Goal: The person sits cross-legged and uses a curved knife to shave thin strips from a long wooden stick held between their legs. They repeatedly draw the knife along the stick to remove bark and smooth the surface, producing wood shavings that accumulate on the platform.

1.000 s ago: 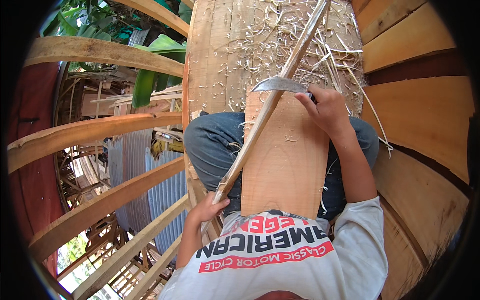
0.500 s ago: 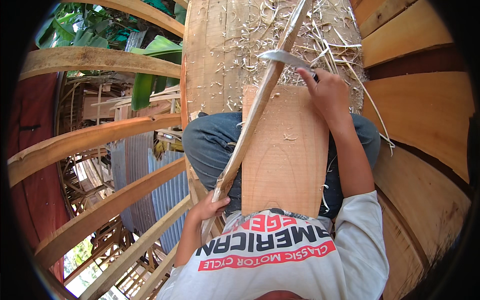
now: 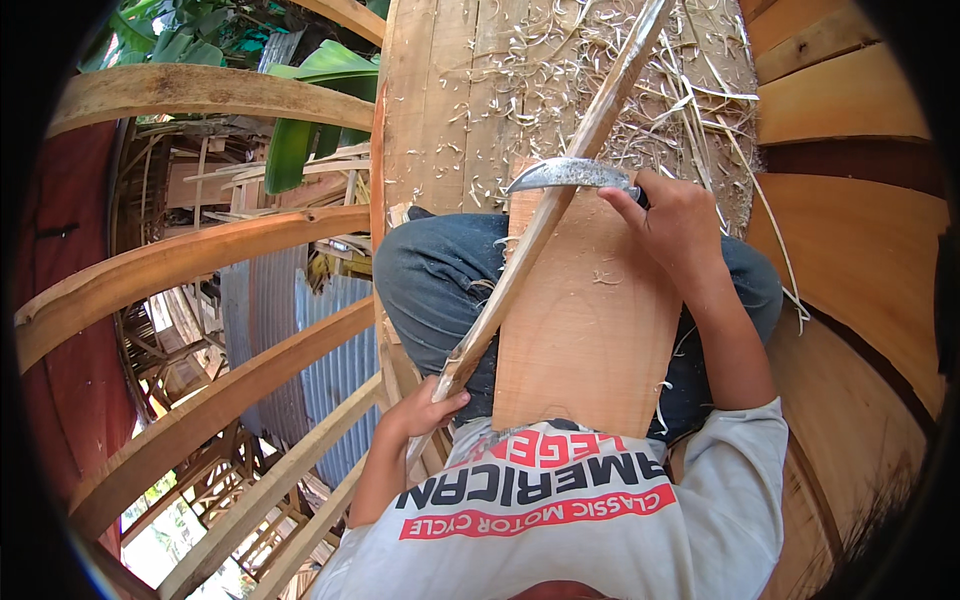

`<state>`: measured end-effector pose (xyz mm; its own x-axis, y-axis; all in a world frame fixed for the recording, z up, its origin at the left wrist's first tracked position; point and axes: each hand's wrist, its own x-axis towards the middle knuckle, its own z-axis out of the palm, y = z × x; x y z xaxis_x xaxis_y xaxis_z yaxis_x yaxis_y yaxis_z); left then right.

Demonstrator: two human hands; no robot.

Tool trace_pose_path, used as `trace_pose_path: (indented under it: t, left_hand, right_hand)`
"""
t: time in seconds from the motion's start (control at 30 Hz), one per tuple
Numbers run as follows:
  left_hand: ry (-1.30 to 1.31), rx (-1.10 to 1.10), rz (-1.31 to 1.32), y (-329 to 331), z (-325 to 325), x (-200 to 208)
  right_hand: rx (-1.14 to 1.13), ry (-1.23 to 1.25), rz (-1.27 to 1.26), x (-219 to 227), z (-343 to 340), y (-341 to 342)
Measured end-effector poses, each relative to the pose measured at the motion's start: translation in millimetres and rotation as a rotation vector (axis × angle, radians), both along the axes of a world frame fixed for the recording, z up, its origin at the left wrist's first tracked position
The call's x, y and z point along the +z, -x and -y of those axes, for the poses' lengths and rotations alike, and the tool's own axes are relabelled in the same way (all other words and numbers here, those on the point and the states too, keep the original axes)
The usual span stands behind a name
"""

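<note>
A long, pale wooden stick [image 3: 523, 262] runs slantwise from my lap at the lower left to beyond my knees at the upper right. My left hand [image 3: 424, 408] is wrapped round its near end. In my right hand [image 3: 678, 222] is the dark handle of a curved knife [image 3: 568, 174]. The blade lies across the stick at about its middle and seems to touch it, its tip pointing left. Beneath the stick, a flat wooden board [image 3: 590, 330] rests on my lap between my bent legs.
Curled wood shavings [image 3: 545, 65] and long thin strips cover the plank floor [image 3: 420, 120] ahead. Wooden rails [image 3: 200, 260] stand on the left, with corrugated metal sheets [image 3: 335, 330] below them. Curved plank walling [image 3: 850, 240] rises close on the right.
The knife and my right hand have moved nearer to me along the stick. The blade's flat side shows more now. My left hand keeps its hold.
</note>
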<state>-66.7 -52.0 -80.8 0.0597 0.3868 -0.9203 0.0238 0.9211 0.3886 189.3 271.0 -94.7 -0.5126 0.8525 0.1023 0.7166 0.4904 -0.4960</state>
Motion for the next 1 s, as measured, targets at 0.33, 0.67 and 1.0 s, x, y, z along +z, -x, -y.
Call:
trace_pose_path:
  t: [0.33,0.67,1.0]
  left_hand:
    - [-0.044,-0.021,0.055,1,-6,1]
    - [-0.03,-0.015,-0.009,-6,-16,12]
    - [-0.008,0.069,0.108,-5,-10,5]
  right_hand:
    - [0.182,-0.079,0.047,2,15,-2]
    - [0.113,-0.106,0.098,-2,7,11]
    - [0.03,-0.118,0.167,-10,-3,28]
